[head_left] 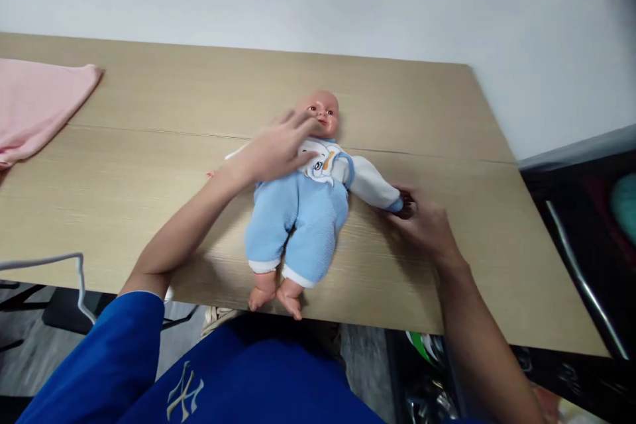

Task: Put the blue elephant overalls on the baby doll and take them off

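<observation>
A baby doll (303,212) in a light blue and white suit lies on its back on the wooden table (149,165), head away from me and bare feet at the near edge. My left hand (275,149) rests flat on the doll's chest and shoulder, fingers stretched toward its chin. My right hand (422,225) is closed around the end of the doll's outstretched white sleeve (370,185), at its cuff.
A pink cloth (34,106) lies at the table's far left. A thin white wire hanger (74,271) pokes over the near left edge. A dark cabinet with a metal bar (581,271) stands to the right. A white wall rises behind the table.
</observation>
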Tool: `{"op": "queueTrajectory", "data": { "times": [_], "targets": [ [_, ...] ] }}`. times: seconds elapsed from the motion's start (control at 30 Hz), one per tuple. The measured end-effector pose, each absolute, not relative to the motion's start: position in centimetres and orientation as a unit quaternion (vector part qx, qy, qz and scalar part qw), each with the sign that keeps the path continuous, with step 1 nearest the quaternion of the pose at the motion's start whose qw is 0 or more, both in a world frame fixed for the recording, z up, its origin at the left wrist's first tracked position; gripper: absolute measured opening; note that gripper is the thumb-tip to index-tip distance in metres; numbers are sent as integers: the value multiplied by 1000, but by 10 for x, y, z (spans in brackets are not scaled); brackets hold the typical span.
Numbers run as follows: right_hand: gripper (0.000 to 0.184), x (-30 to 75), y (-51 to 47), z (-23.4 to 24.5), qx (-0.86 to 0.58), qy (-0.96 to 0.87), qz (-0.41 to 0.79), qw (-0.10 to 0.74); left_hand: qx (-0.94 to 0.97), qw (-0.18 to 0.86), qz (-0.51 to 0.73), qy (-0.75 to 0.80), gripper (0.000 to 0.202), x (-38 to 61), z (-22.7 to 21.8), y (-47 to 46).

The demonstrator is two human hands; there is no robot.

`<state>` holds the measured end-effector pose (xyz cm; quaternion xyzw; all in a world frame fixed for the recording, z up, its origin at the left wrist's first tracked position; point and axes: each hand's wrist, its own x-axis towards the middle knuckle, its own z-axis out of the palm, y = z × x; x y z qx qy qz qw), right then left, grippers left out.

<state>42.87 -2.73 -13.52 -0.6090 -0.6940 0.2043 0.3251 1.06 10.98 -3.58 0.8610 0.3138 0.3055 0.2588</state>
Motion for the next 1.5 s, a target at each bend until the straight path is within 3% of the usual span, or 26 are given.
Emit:
{"op": "queueTrajectory", "data": {
  "times": [0.17, 0.23, 0.37, 0.53, 0.77, 0.97, 1.1, 1.23, 1.33, 1.5],
  "targets": [
    [69, 426, 1, -136, -574, -594, 231, 514, 917, 190, 249, 247, 29, 95, -66, 115],
    [71, 420, 18, -136, -541, -582, 259, 549, 919, 183, 233, 261, 24, 103, -76, 122],
    [67, 397, 45, -134, -507, -619, 249, 545, 905, 245, 270, 218, 28, 97, -77, 126],
    [64, 348, 54, -133, -490, -654, 210, 537, 880, 344, 298, 136, 49, 88, -62, 113],
    [33, 327, 40, -127, -479, -737, 159, 449, 861, 357, 333, 143, 54, 81, -53, 104],
    [30, 332, 29, -128, -423, -750, 159, 483, 818, 382, 396, 166, 62, 88, -66, 118],
    [33, 321, 29, -136, -430, -665, 287, 538, 828, 347, 395, 193, 53, 89, -78, 125],
    [46, 313, 32, -145, -424, -520, 442, 595, 870, 258, 349, 236, 30, 87, -83, 126],
    [48, 308, 31, -153, -467, -472, 433, 610, 886, 236, 299, 266, 14, 86, -84, 126],
    [42, 304, 32, -166, -580, -454, 312, 601, 895, 231, 250, 288, 20, 88, -83, 126]
  ]
}}
